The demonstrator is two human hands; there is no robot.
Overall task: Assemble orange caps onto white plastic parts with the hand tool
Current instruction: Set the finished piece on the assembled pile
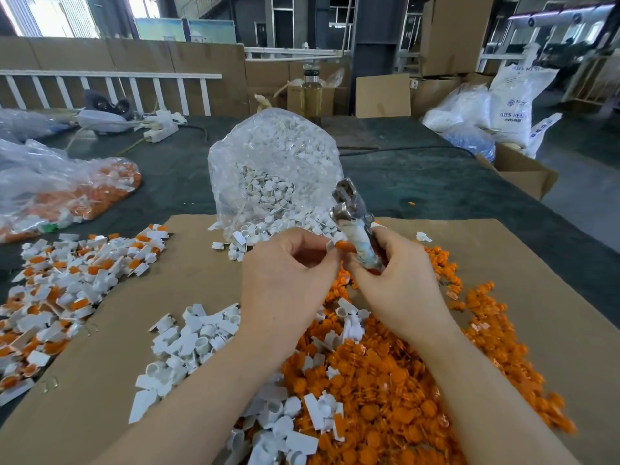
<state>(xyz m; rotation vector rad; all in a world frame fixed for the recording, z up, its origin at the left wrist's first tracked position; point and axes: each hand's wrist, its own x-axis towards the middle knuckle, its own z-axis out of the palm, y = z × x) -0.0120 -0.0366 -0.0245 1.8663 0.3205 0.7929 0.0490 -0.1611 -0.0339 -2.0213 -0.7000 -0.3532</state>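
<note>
**Both hands meet over the parts pile, tool in the right, cap and white part at the left fingertips**

The left hand (285, 270) is raised above the cardboard sheet (523, 250), fingers curled, pinching a small white plastic part (330, 245) with an orange cap (344, 246) at its tip. The 2 pieces touch each other, but whether the cap is seated cannot be told.

The right hand (399, 273) wraps its fingers round the taped handle of the hand tool (357, 219), which stands nearly upright and leans slightly left — its metal head is well above both hands, in front of the clear bag of white parts (271, 169). The cap sits just beside the tool's handle, between the 2 hands.

Below the wrists lies a wide heap of loose orange caps (419, 374), spreading to the right across the cardboard. Loose white parts (194, 340) lie in a cluster left of the left forearm, with more mixed into the near edge of the orange heap.

To the far left, a spread of finished pieces (67, 283) — white with orange showing — lies partly on the cardboard and partly on the dark table (419, 176). Behind it sits a second clear bag holding orange caps (84, 193).
</note>
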